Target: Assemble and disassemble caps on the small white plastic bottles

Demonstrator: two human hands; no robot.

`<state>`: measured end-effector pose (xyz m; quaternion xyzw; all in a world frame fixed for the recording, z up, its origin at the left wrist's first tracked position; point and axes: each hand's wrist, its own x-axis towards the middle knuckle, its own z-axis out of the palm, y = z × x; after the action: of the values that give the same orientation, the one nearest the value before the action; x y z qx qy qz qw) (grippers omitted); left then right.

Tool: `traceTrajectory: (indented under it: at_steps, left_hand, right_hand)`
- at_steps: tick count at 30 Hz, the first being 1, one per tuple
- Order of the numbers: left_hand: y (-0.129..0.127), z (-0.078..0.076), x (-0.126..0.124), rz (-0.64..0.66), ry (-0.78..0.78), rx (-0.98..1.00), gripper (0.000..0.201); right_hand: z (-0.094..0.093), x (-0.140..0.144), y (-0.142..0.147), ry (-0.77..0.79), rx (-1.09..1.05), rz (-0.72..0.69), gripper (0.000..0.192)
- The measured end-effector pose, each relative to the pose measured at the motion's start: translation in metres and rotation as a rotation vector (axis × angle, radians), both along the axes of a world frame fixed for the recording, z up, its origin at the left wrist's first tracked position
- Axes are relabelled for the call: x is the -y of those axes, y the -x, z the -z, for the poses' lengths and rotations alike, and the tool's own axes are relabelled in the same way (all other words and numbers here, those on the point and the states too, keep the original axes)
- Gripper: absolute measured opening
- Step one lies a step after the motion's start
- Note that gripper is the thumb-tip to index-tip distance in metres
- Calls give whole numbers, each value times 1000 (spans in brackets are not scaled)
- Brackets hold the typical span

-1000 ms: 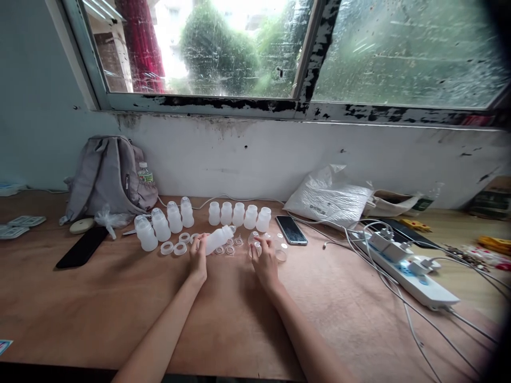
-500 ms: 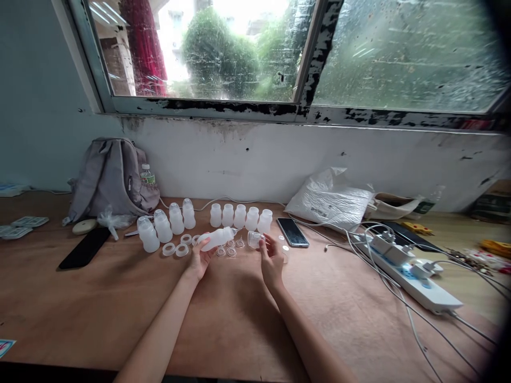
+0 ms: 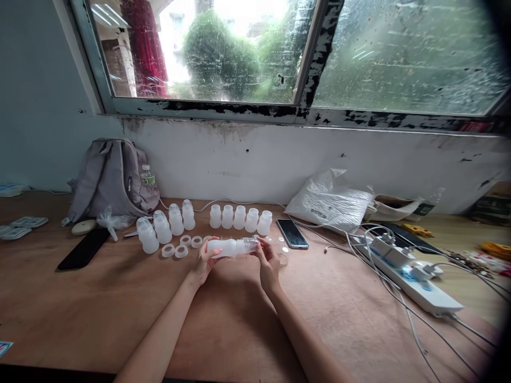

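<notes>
Translucent bottle (image 3: 224,247) held sideways — left hand (image 3: 204,261), right hand (image 3: 268,261) gripping clear cap (image 3: 249,244).

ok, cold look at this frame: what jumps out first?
The two hands at centre: the left hand grips a white bottle lying sideways above the table, while the right hand holds a clear cap at its neck. Behind them stand two rows of bottles with loose white rings in front. A white power strip with tangled cables lies on the right, and a grey backpack leans on the wall at left.
</notes>
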<state>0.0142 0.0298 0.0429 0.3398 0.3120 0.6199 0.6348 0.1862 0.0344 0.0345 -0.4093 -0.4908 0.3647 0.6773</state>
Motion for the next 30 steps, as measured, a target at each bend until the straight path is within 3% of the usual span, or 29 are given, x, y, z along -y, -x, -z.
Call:
traceTrajectory:
  at_steps: [16, 24, 30]
  left_hand:
    - [-9, -1, 6, -41, -41, -27, 29]
    - [-22, 11, 8, -432, 34, -263, 21]
    - [-23, 14, 15, -604, -13, -475, 17]
  right_hand:
    - [2, 5, 5, 39, -46, -15, 26]
    - [6, 20, 20, 77, 19, -94, 29]
    - [10, 25, 20, 61, 61, -108, 25]
